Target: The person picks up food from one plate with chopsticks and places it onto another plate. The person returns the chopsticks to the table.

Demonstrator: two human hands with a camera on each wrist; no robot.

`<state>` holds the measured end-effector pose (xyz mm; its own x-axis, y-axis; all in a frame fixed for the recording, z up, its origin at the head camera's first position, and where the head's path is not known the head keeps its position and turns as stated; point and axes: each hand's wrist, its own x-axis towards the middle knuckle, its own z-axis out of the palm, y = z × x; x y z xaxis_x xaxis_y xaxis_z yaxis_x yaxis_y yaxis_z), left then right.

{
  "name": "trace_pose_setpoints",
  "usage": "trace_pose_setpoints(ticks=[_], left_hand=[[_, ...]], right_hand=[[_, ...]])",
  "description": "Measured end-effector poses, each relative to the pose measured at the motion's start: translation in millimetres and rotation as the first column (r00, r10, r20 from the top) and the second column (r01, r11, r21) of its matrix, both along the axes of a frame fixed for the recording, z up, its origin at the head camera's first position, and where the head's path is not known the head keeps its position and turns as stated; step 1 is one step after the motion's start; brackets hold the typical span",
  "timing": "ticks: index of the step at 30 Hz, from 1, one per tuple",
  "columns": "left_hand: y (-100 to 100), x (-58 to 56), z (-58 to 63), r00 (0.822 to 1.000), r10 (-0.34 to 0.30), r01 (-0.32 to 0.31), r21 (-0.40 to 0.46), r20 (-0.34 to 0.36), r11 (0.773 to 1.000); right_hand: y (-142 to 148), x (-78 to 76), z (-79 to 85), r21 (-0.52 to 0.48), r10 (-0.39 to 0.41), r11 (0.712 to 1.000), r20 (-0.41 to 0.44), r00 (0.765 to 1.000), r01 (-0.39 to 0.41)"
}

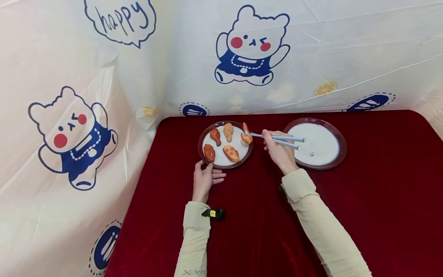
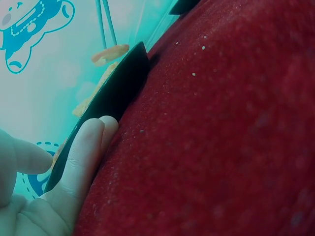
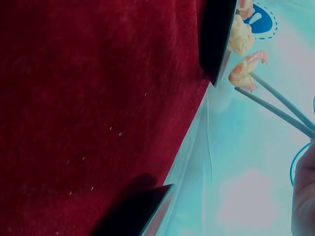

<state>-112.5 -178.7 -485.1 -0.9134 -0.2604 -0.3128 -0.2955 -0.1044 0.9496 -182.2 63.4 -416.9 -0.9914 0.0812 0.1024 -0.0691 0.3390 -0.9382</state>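
A worktop [image 1: 249,215] covered in deep red cloth carries two round, brown-rimmed plates along its far edge. The left plate [image 1: 221,149] lies near the far left corner; the right plate [image 1: 320,140] sits right of the far edge's middle.

A person's right hand [image 1: 282,152], between the plates, has its fingers closed around a pair of metallic chopsticks [image 1: 289,138]. Their tips, narrowly apart, pinch a shrimp [image 1: 247,139] (orange-red and curved) raised over the left plate's right rim.

The left hand [image 1: 203,181] pinches the left plate's near rim, thumb above and fingers against the underside, with other fingers stretched out toward the right.

Four food pieces lie on the left plate: a brown drumstick [image 1: 215,136] at far left, a crumbed golden piece [image 1: 228,131] at the far side, a glossy brown piece [image 1: 209,152] at near left and a spotted golden piece [image 1: 231,153] at near right. A small crumb [image 1: 312,154] rests on the right plate.

Behind, a pale backdrop [image 1: 173,65] shows cartoon bears.
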Motion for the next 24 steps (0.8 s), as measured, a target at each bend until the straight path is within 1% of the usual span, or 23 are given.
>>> trace_pose_setpoints(ticks=[4,11,15,21,24], left_hand=[[0,0.2,-0.5,1.000,-0.005,0.005,0.007,0.004,1.000],[-2,0.4,0.7,1.000,-0.024,0.024,0.026,0.015,0.999],[-2,-0.4,1.7,0.999,-0.038,0.037,0.019,0.025,0.999],[-2,-0.5,2.8,0.999,-0.030,0.030,0.020,0.027,0.999],[-1,-0.1,2.1,1.000,-0.020,0.020,0.020,0.021,1.000]], right_hand=[[6,0.8,0.9,-0.031,-0.034,0.999,0.004,0.999,0.034],[20,1.8,4.1,-0.049,-0.080,0.996,0.007,0.997,0.080],[31,2.6,6.8,-0.080,-0.113,0.990,0.011,0.993,0.114],[49,3.3,10.9,-0.052,-0.168,0.985,-0.032,0.985,0.166],[59,3.4,12.8,-0.040,-0.199,0.979,-0.026,0.980,0.198]])
